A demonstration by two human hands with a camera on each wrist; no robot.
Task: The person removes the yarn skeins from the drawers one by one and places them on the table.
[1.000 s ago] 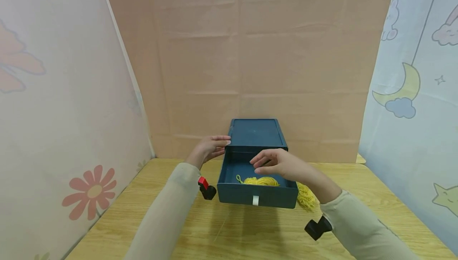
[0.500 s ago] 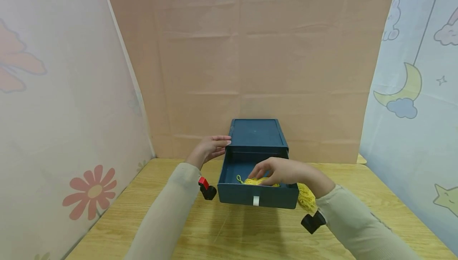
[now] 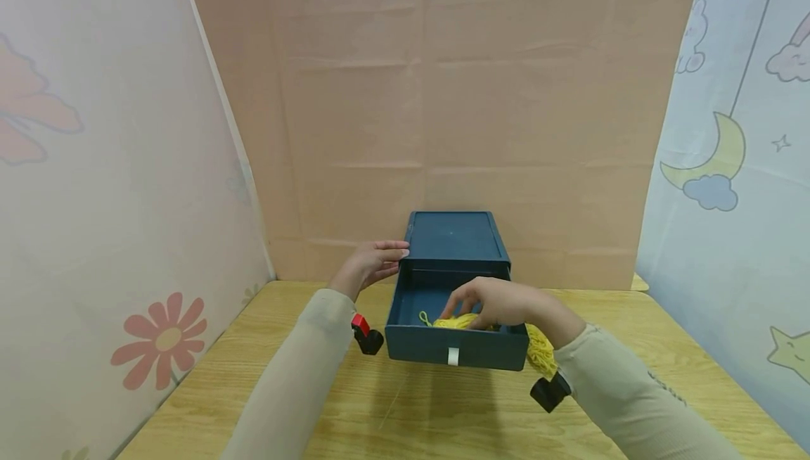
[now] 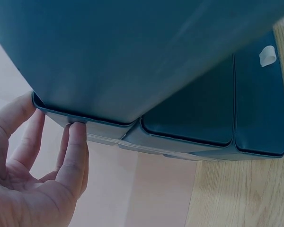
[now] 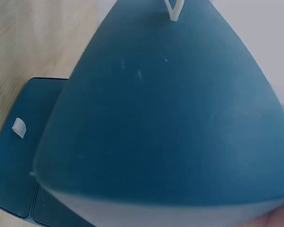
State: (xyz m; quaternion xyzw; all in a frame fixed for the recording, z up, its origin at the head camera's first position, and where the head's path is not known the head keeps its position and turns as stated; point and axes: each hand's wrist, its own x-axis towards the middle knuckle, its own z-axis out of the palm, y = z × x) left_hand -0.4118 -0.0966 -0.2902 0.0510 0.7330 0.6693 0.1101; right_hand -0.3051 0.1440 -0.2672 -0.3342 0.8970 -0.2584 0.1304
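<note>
A blue drawer unit (image 3: 454, 238) stands on a wooden desk (image 3: 411, 421), the person's left hand (image 3: 369, 262) resting outstretched fingers against its left side, while the right hand (image 3: 500, 303) curls fingers and thumb around a yellow yarn bundle (image 3: 457, 322) inside the pulled-out top drawer (image 3: 418, 344). Lifted too low, the bundle's loose loop (image 3: 424, 317) might snag on the drawer's front edge, and a shallow grip could let strands slip. Downward pressure on the extended drawer could also tip the unit forward, since the left hand seems only lightly braced.
</note>
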